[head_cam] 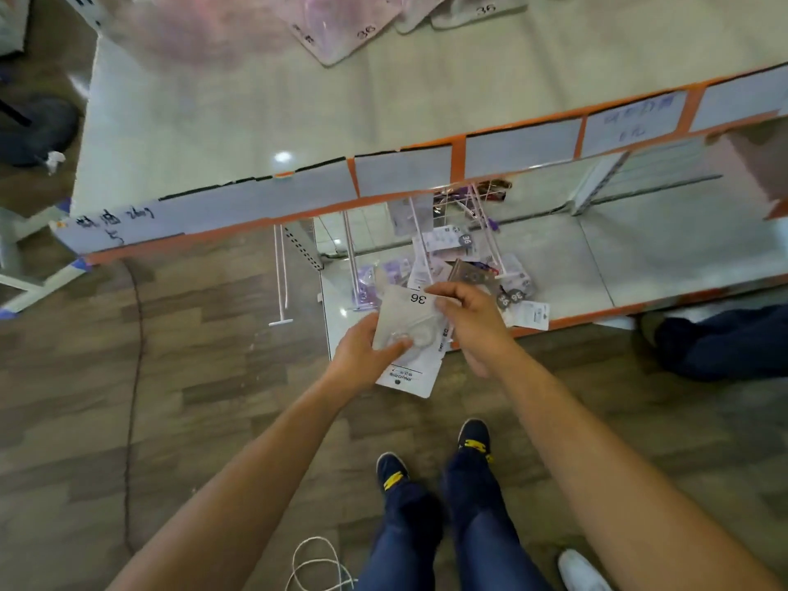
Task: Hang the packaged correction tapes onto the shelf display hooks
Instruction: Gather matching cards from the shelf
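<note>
— Head view, hand status: your left hand grips the pack from its 8 o'clock side, thumb on the clear front, fingers underneath.

— Confirmed. Your right hand pinches the same pack at its 2 o'clock corner, just beside the "36" label. Both hands are close together, clamped on one pack.

— Pack location?

— You hold it in the air above the front edge of the lower shelf. Its printed card end points to 6 o'clock.

— Hooks?

— One white hook stands at 11 o'clock from the pack, below the upper shelf. A second hook sits at 10 o'clock, well apart from your hands.

— Remaining stock?

— A loose pile of packs lies on the lower shelf at 1 o'clock from your hands. It is too blurred to count. More flat packs lie on the upper shelf at 12 o'clock.

— Floor area?

— Your shoes stand at 6 o'clock on the wood-pattern floor. A coiled cord lies at 7 o'clock from them. Another person's leg shows at 3 o'clock.
</note>
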A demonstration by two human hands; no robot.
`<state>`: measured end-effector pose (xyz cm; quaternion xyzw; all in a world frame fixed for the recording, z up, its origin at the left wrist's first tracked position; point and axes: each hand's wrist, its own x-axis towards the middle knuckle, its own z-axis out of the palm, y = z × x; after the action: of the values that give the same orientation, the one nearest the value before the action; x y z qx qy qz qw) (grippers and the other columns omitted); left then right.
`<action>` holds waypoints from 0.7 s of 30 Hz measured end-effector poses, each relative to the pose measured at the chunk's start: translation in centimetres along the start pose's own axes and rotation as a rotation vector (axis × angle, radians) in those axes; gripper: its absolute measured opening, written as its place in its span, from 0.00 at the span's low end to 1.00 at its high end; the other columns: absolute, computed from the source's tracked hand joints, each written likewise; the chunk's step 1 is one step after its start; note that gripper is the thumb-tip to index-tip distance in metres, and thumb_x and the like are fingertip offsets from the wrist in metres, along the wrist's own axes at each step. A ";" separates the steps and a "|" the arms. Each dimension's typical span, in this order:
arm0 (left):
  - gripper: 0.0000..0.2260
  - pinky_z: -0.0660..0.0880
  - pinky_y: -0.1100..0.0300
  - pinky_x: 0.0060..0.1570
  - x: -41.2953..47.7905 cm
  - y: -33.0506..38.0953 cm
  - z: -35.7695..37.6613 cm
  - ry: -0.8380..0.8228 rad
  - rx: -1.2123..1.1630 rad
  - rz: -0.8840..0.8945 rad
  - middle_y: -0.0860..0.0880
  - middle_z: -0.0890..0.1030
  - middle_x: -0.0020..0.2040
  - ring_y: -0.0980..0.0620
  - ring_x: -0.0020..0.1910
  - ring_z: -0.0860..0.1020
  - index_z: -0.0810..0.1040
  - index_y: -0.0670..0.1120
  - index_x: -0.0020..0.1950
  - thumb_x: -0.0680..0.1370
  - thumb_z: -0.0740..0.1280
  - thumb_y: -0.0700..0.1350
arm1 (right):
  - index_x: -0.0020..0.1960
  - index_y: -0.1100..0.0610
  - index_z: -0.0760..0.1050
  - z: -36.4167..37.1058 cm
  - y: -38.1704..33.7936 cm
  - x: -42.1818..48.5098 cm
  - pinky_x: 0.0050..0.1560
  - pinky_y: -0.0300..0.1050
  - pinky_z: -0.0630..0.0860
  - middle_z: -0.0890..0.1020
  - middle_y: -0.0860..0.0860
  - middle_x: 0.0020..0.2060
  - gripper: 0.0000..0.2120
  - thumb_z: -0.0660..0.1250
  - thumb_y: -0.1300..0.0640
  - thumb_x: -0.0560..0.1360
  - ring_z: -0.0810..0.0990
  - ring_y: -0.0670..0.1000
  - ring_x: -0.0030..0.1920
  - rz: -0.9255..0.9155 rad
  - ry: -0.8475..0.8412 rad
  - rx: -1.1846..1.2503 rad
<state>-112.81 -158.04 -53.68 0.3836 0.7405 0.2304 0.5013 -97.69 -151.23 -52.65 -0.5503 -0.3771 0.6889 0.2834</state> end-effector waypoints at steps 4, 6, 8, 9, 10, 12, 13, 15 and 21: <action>0.12 0.81 0.48 0.50 1.2 -2.3 0.0 -0.080 -0.047 0.014 0.50 0.84 0.50 0.52 0.47 0.83 0.76 0.48 0.58 0.76 0.71 0.47 | 0.46 0.54 0.77 0.0 2.0 1.5 0.41 0.45 0.76 0.81 0.52 0.45 0.10 0.60 0.66 0.79 0.80 0.53 0.46 0.047 0.019 0.018; 0.12 0.81 0.51 0.49 1.9 -3.3 0.4 -0.122 -0.084 -0.004 0.49 0.84 0.50 0.51 0.47 0.83 0.76 0.46 0.59 0.77 0.70 0.45 | 0.45 0.54 0.77 -0.2 3.0 2.4 0.44 0.48 0.77 0.82 0.54 0.45 0.09 0.62 0.65 0.78 0.80 0.54 0.46 0.052 0.040 0.000; 0.12 0.81 0.53 0.48 2.7 -4.3 1.0 -0.143 -0.129 -0.030 0.48 0.84 0.51 0.50 0.47 0.84 0.76 0.45 0.59 0.77 0.70 0.43 | 0.43 0.52 0.78 -0.5 4.1 3.4 0.50 0.56 0.78 0.82 0.55 0.46 0.10 0.63 0.64 0.77 0.80 0.57 0.49 0.051 0.065 -0.043; 0.11 0.81 0.52 0.48 3.1 -4.8 1.4 -0.143 -0.143 -0.036 0.48 0.84 0.51 0.50 0.48 0.83 0.76 0.45 0.58 0.76 0.70 0.42 | 0.42 0.51 0.78 -0.7 4.7 3.9 0.53 0.57 0.77 0.83 0.56 0.47 0.10 0.64 0.64 0.77 0.81 0.58 0.50 0.047 0.074 -0.064; 0.11 0.81 0.52 0.49 3.6 -5.4 1.8 -0.140 -0.150 -0.037 0.47 0.84 0.51 0.49 0.48 0.83 0.77 0.46 0.57 0.76 0.71 0.41 | 0.42 0.51 0.79 -0.8 5.2 4.4 0.55 0.58 0.77 0.83 0.56 0.49 0.10 0.64 0.64 0.77 0.81 0.58 0.52 0.042 0.079 -0.077; 0.10 0.81 0.52 0.51 4.9 -6.5 2.8 -0.145 -0.149 -0.032 0.47 0.83 0.52 0.49 0.49 0.83 0.76 0.49 0.53 0.74 0.72 0.39 | 0.42 0.51 0.79 -1.3 6.4 5.5 0.57 0.59 0.76 0.83 0.55 0.49 0.10 0.65 0.63 0.76 0.81 0.57 0.52 0.036 0.084 -0.103; 0.11 0.81 0.52 0.51 5.4 -7.0 3.2 -0.156 -0.143 -0.032 0.47 0.83 0.52 0.50 0.50 0.83 0.76 0.50 0.52 0.74 0.72 0.39 | 0.42 0.51 0.79 -1.6 7.0 5.9 0.57 0.59 0.77 0.83 0.55 0.48 0.09 0.65 0.63 0.76 0.81 0.57 0.52 0.034 0.082 -0.119; 0.13 0.80 0.51 0.52 6.7 -7.7 4.1 -0.181 -0.115 -0.012 0.48 0.83 0.53 0.51 0.50 0.83 0.76 0.51 0.54 0.73 0.73 0.41 | 0.42 0.52 0.80 -2.2 8.1 6.8 0.56 0.58 0.78 0.84 0.54 0.46 0.09 0.65 0.62 0.77 0.81 0.56 0.50 0.017 0.067 -0.139; 0.14 0.80 0.49 0.52 11.1 -9.2 6.1 -0.184 -0.071 0.114 0.54 0.83 0.51 0.53 0.49 0.83 0.76 0.57 0.52 0.72 0.75 0.44 | 0.44 0.54 0.79 -4.1 10.4 10.3 0.40 0.43 0.79 0.85 0.52 0.43 0.07 0.64 0.62 0.78 0.83 0.51 0.44 -0.038 0.046 -0.097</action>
<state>-112.60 -154.94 -69.01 0.4266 0.6596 0.2485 0.5667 -95.84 -147.82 -67.37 -0.5717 -0.4140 0.6516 0.2779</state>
